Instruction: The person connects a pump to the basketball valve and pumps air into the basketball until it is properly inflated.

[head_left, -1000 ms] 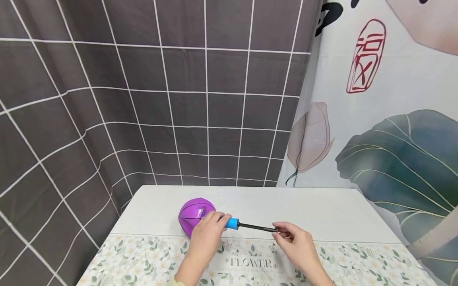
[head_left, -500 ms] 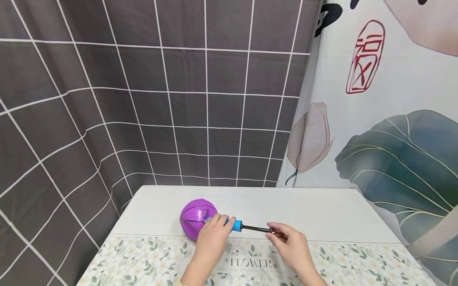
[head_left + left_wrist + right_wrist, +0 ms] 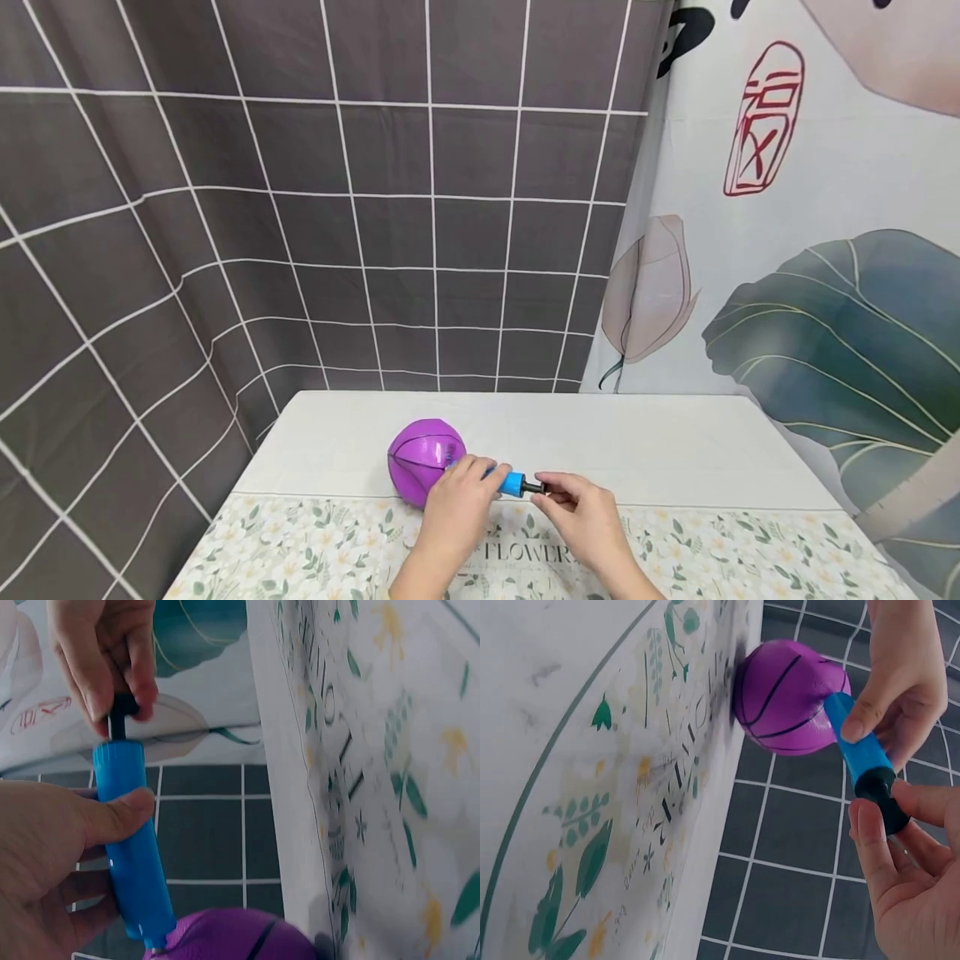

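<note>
- Presently, both hands are closed on 1 pump: the left hand (image 3: 456, 510) curls round its blue barrel (image 3: 133, 844); the right hand (image 3: 581, 512) pinches the black handle (image 3: 895, 816) between thumb and fingers.
- A short length of black rod (image 3: 117, 727) is exposed between barrel and handle.
- The nozzle end of the pump meets the purple ball (image 3: 420, 465), whose surface is creased near that point.
- The ball, marked with black lines, sits on the bench (image 3: 615, 450), beside the left hand.
- Floral cloth (image 3: 300, 537) covers the near part; printed lettering (image 3: 528, 552) reads "FLOWER", partly hidden.
</note>
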The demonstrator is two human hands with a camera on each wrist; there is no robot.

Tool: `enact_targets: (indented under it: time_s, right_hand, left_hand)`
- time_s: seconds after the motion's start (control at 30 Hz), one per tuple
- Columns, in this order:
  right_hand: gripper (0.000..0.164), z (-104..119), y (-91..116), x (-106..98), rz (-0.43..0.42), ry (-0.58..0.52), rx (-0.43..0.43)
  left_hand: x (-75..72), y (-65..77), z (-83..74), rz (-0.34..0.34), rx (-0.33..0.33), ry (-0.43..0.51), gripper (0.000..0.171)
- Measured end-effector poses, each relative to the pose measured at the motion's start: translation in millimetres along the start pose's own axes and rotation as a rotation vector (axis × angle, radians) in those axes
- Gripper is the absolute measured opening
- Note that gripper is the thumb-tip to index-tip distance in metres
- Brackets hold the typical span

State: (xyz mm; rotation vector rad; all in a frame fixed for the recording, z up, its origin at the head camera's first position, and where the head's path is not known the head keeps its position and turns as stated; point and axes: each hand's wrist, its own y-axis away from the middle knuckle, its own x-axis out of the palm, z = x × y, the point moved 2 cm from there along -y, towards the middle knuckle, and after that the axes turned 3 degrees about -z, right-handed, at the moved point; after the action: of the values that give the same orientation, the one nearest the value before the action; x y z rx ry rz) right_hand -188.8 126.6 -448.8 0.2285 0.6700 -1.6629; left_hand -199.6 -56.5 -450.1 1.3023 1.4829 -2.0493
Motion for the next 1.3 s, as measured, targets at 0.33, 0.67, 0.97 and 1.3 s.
enact_targets:
  time_s: [0.33, 0.67, 0.97, 1.3]
  right_hand:
    - [0.026, -12, -1, -27, -0.013, -0.034, 0.096]
    - [0.031, -25, -1, -49, -0.029, -0.094, 0.166]
    - [0.026, -19, 0, -34, -0.050, -0.075, 0.118]
    - [0.024, -6, 2, -3, 0.008, -0.040, 0.066]
  left_hand:
    - [-4.3, 1.2, 20.6, -0.033, -0.075, 0.017, 0.042]
    - [-6.2, 1.7, 26.2, -0.060, -0.076, 0.023, 0.042]
    - [-7.2, -0.3, 13.0, 0.018, -0.072, -0.023, 0.043]
    - [-1.1, -1.2, -7.3, 0.011, 0.005, -0.045, 0.050]
